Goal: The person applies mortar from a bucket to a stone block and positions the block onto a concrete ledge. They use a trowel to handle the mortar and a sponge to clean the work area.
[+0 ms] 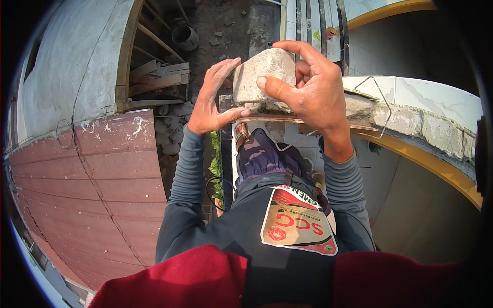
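A rough, pale grey chunk of masonry [262, 74] sits over the end of a broken wall top [359, 107]. My right hand [321, 95] grips it from the right, thumb pressed on the near face and fingers curled round the far side. At its left edge is my left hand [211, 97], open, with the fingers raised and the thumb stretched out below the chunk's lower corner. Whether the left fingertips touch the chunk, I cannot tell. Part of the chunk's right side is hidden by my right hand.
A bent wire [387, 105] sticks up from the wall top, beside white tiles [426, 95] and a yellow curved edge [436, 177]. Reddish roofing [87, 190] with cables lies left. Beyond are wooden boards [162, 79], a bucket [185, 38] and dark metal bars [322, 25]. My feet are far below.
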Tool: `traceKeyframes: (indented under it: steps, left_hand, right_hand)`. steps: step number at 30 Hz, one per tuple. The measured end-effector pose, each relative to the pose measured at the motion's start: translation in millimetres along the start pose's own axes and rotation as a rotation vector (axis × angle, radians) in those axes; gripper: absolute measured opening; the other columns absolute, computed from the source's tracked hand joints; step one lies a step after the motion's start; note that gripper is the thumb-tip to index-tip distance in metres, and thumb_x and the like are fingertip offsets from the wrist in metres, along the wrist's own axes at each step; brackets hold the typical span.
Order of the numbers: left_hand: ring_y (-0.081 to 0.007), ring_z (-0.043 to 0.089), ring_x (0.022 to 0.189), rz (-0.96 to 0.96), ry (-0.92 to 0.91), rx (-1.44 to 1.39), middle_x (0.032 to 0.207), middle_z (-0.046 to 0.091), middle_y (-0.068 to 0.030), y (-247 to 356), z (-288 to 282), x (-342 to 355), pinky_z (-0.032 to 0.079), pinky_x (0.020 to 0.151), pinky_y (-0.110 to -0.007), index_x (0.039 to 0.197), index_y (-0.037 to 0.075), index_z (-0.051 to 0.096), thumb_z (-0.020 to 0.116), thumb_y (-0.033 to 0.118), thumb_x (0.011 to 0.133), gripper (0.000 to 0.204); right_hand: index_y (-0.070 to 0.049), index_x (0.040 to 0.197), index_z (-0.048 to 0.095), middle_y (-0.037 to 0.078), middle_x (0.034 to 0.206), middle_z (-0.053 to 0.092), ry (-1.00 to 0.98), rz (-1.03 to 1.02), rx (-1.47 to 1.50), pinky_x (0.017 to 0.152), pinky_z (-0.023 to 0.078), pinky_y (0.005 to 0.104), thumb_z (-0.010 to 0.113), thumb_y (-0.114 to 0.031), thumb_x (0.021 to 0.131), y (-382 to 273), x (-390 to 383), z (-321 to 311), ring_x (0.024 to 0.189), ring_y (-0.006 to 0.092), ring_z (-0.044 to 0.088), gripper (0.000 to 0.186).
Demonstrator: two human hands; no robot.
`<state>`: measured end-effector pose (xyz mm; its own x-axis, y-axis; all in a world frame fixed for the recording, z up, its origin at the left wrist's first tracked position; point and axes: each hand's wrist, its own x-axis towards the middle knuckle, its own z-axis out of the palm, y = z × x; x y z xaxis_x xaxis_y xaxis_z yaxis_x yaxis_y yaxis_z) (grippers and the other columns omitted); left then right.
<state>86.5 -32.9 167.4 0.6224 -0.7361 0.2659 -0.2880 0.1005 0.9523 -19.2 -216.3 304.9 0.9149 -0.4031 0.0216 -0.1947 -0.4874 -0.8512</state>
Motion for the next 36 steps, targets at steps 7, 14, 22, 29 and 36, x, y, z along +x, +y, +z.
traceKeyframes:
  steps: [7, 14, 22, 29, 36]
  left_hand:
    - [-0.0225, 0.054, 0.129, -0.157, 0.030, -0.411, 0.141, 0.053, -0.0140, 23.5, 1.1, -1.3, 0.042, 0.110, -0.037, 0.148, -0.006, 0.039, 0.091, 0.017, 0.069, 0.097]
    - [-0.0252, 0.050, 0.133, 0.173, 0.202, -0.322, 0.143, 0.048, -0.0162, 15.0, 2.2, -14.6, 0.042, 0.110, -0.039, 0.139, 0.002, 0.047, 0.091, 0.009, 0.064, 0.088]
    - [-0.0323, 0.045, 0.138, 0.253, 0.244, 0.039, 0.144, 0.042, -0.0155, 11.5, 10.6, -18.5, 0.041, 0.114, -0.044, 0.127, 0.009, 0.057, 0.078, -0.008, 0.063, 0.069]
    - [-0.0258, 0.048, 0.133, 0.141, 0.270, -0.134, 0.139, 0.046, -0.0132, 17.5, 22.6, -17.5, 0.045, 0.108, -0.038, 0.133, 0.003, 0.050, 0.083, -0.004, 0.066, 0.075]
    - [-0.0251, 0.061, 0.115, -0.196, 0.329, -0.429, 0.126, 0.058, -0.0148, 30.2, 14.2, -24.0, 0.050, 0.102, -0.040, 0.137, -0.001, 0.041, 0.092, 0.011, 0.071, 0.084]
  right_hand:
    - [0.005, 0.133, 0.058, 0.007, 0.066, 0.065, -0.043, 0.016, 0.190, 0.052, 0.047, 0.0234, 0.076, -0.037, 0.089, -9.5, 1.1, -7.4, 0.058, 0.0085, 0.061, 0.063]
    - [0.005, 0.133, 0.058, 0.005, 0.072, 0.065, -0.084, 0.116, 0.304, 0.050, 0.045, 0.0213, 0.073, -0.033, 0.095, 13.7, -36.0, -12.6, 0.059, 0.0049, 0.056, 0.055]
    - [0.008, 0.129, 0.058, 0.013, 0.079, 0.069, -0.270, -0.012, 0.060, 0.062, 0.054, 0.0276, 0.085, -0.041, 0.081, -7.3, -73.4, 8.1, 0.069, 0.0134, 0.068, 0.074]
    - [0.006, 0.132, 0.058, 0.009, 0.084, 0.069, -0.098, -0.168, -0.027, 0.057, 0.051, 0.0242, 0.091, -0.037, 0.073, 1.4, -82.0, 15.6, 0.065, 0.0084, 0.060, 0.080]
    - [0.004, 0.127, 0.061, 0.007, 0.069, 0.065, 0.070, -0.080, 0.079, 0.052, 0.049, 0.0254, 0.084, -0.022, 0.083, 20.2, -82.2, 5.2, 0.057, 0.0102, 0.060, 0.057]
